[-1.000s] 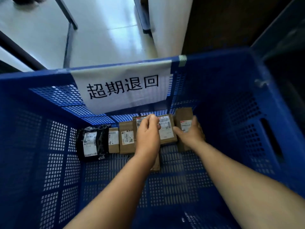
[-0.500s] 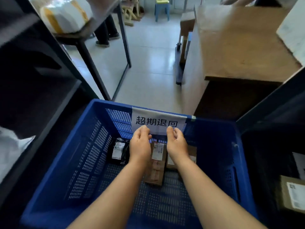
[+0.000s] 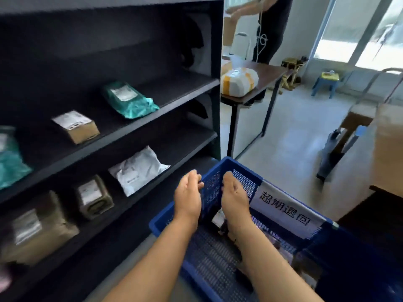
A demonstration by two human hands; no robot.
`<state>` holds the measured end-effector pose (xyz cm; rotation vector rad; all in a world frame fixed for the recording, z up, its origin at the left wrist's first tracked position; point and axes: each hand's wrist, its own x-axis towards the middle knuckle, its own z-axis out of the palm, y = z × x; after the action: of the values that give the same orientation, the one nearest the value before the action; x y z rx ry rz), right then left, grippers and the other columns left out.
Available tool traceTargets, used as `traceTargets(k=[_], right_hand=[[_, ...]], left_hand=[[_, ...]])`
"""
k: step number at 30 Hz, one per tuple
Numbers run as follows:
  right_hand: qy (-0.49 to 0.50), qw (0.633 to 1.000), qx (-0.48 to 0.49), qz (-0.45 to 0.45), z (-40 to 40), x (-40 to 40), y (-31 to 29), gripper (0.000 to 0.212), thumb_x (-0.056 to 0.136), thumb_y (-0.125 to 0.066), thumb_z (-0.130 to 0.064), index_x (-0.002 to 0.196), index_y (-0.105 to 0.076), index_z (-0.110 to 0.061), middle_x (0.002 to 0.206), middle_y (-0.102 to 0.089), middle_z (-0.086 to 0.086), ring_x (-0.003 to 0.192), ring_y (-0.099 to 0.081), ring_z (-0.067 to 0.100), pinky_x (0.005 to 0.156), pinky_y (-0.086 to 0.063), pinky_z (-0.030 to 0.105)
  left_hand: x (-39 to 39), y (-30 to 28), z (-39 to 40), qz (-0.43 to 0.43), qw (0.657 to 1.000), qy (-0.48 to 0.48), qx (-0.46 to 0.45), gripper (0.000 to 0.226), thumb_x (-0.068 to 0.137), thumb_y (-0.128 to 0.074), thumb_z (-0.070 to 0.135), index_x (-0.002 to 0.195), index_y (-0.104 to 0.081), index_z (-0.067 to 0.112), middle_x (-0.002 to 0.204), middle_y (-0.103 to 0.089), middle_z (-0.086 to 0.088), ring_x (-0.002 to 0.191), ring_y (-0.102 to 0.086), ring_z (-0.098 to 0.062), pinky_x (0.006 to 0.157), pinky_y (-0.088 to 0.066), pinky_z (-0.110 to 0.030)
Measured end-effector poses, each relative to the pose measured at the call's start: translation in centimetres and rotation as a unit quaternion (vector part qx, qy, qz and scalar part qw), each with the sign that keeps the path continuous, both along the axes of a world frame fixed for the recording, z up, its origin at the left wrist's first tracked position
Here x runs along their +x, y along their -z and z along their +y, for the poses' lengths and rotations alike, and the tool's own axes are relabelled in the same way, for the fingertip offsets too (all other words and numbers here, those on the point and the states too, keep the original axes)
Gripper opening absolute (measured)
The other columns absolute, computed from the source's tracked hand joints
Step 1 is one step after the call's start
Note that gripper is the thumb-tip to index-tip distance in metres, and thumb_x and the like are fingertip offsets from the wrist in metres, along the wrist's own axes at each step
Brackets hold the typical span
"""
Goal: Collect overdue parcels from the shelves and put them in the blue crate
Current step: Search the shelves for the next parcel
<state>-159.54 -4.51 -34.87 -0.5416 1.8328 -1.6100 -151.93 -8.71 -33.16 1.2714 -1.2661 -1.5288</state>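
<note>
Blue crate (image 3: 220, 188) (white label) beside parcel-stocked shelves (image 3: 122, 136).

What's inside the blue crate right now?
Inside the crate, only a white label on a dark parcel shows between the forearms. The right hand and arm cover the rest.

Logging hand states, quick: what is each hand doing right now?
Left hand: fingers loosely curled, holding nothing, above the blue crate's rim.
Right hand: fingers loosely curled, holding nothing, over the crate.
</note>
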Motion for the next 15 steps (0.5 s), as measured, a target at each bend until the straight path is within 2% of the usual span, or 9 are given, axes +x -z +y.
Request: traceTargets(k=[2, 3, 4, 5, 6, 8, 10, 12, 15], right_hand=[[-0.04, 0.999, -0.007, -0.001, -1.1, 4.5, -1.9, 0.043, 0.101, -0.037, -0.046, 0.074, -0.043, -0.012, 0.067, -0.037, 0.008, 0.061, -0.039, 0.021, 0.06, -0.035, 0.035], [-0.058, 0.998, -0.009, -0.001, -1.7, 6.8, -2.7, 0.047, 0.101, -0.037, -0.045, 0.079, -0.049, -0.005, 0.07, -0.044, 0.016, 0.064, -0.047, 0.027, 0.064, -0.04, 0.039], [-0.074, 0.997, -0.01, -0.003, -2.2, 9.1, -3.2, 0.05, 0.101, -0.038, -0.044, 0.09, -0.054, 0.002, 0.083, -0.053, 0.021, 0.079, -0.056, 0.031, 0.075, -0.046, 0.042], [-0.09, 0.996, -0.01, -0.006, -2.6, 11.6, -3.7, 0.051, 0.101, -0.038, -0.044, 0.1, -0.056, 0.004, 0.099, -0.06, 0.015, 0.094, -0.059, 0.024, 0.084, -0.047, 0.04], [-0.109, 0.994, -0.012, -0.009, -3.0, 14.1, -4.1, 0.05, 0.101, -0.038, -0.044, 0.104, -0.057, 0.003, 0.107, -0.06, 0.012, 0.099, -0.06, 0.02, 0.085, -0.047, 0.037], [-0.152, 0.988, -0.009, -0.009, -3.6, 19.5, -5.0, 0.046, 0.101, -0.037, -0.044, 0.094, -0.06, -0.004, 0.092, -0.061, 0.011, 0.086, -0.058, 0.022, 0.076, -0.042, 0.032], [-0.188, 0.982, -0.013, -0.008, -4.1, 24.7, -5.9, 0.038, 0.101, -0.036, -0.045, 0.084, -0.054, -0.016, 0.075, -0.052, -0.001, 0.075, -0.05, 0.013, 0.072, -0.039, 0.028], [-0.218, 0.976, -0.015, -0.003, -4.3, 29.5, -6.9, 0.035, 0.102, -0.033, -0.046, 0.09, -0.055, -0.02, 0.082, -0.053, -0.008, 0.079, -0.05, 0.007, 0.071, -0.039, 0.025], [-0.26, 0.965, -0.02, 0.011, -4.3, 36.3, -8.2, 0.04, 0.101, -0.032, -0.048, 0.089, -0.057, -0.019, 0.083, -0.056, -0.005, 0.08, -0.052, 0.01, 0.066, -0.039, 0.025]], left_hand=[[4.6, -1.3, -0.7, 0.004, 0.999, -0.031, -0.008, 0.019, 0.1, -0.039, 0.033, 0.094, -0.057, 0.032, 0.111, -0.063, 0.007, 0.103, -0.061, -0.011, 0.097, -0.045, -0.037], [7.0, -1.9, -0.9, 0.007, 0.999, -0.045, -0.011, 0.02, 0.1, -0.038, 0.032, 0.094, -0.057, 0.032, 0.111, -0.063, 0.007, 0.103, -0.061, -0.011, 0.097, -0.045, -0.036], [9.4, -2.5, -1.1, 0.008, 0.998, -0.059, -0.013, 0.02, 0.1, -0.038, 0.033, 0.092, -0.057, 0.032, 0.11, -0.063, 0.008, 0.103, -0.061, -0.01, 0.096, -0.045, -0.036], [12.0, -3.0, -1.2, 0.009, 0.997, -0.074, -0.015, 0.021, 0.101, -0.038, 0.033, 0.091, -0.056, 0.032, 0.11, -0.063, 0.009, 0.104, -0.06, -0.01, 0.096, -0.044, -0.035], [14.6, -3.5, -1.3, 0.009, 0.996, -0.089, -0.019, 0.021, 0.101, -0.038, 0.033, 0.09, -0.056, 0.033, 0.107, -0.063, 0.01, 0.104, -0.06, -0.01, 0.096, -0.044, -0.035], [20.1, -4.3, -1.2, 0.007, 0.992, -0.12, -0.024, 0.022, 0.101, -0.038, 0.033, 0.088, -0.057, 0.032, 0.102, -0.062, 0.011, 0.104, -0.06, -0.012, 0.097, -0.043, -0.036], [25.4, -5.0, -1.1, 0.011, 0.988, -0.148, -0.032, 0.021, 0.101, -0.04, 0.032, 0.088, -0.057, 0.031, 0.101, -0.062, 0.01, 0.104, -0.059, -0.014, 0.095, -0.043, -0.036], [30.3, -5.9, -0.7, 0.014, 0.985, -0.167, -0.047, 0.019, 0.101, -0.04, 0.032, 0.091, -0.057, 0.031, 0.103, -0.063, 0.008, 0.103, -0.059, -0.012, 0.092, -0.044, -0.033], [37.0, -7.0, 0.0, 0.027, 0.976, -0.205, -0.064, 0.018, 0.101, -0.042, 0.03, 0.092, -0.058, 0.03, 0.103, -0.063, 0.008, 0.102, -0.06, -0.011, 0.091, -0.046, -0.031]])
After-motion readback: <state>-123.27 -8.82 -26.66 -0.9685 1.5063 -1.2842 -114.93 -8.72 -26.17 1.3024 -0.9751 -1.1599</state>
